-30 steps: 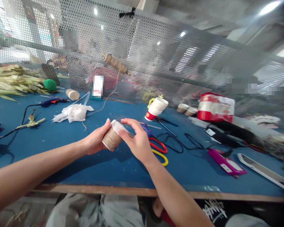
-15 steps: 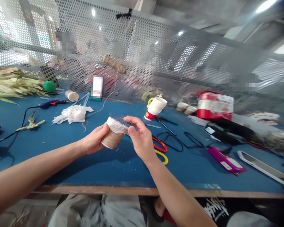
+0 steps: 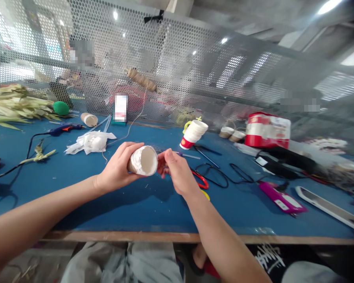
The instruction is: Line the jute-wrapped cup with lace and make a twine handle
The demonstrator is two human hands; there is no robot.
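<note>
My left hand is wrapped round a paper cup covered in brown twine, with a white lace band by its rim. The cup lies tilted over the table, its open mouth facing me and to the right. Close to the rim is my right hand, its fingers curled together; what they pinch, if anything, is too small to make out. Partly behind that hand lie scissors with a red handle and a yellow handle.
On the blue table stand stacked paper cups. To the left are a white plastic bag, a glue gun and corn husks. A twine spool hangs at the mesh panel. Rightwards lie a purple device and a phone.
My left hand has turned the cup so its open mouth now faces me. The right hand's fingers have curled and dropped lower beside the rim.
</note>
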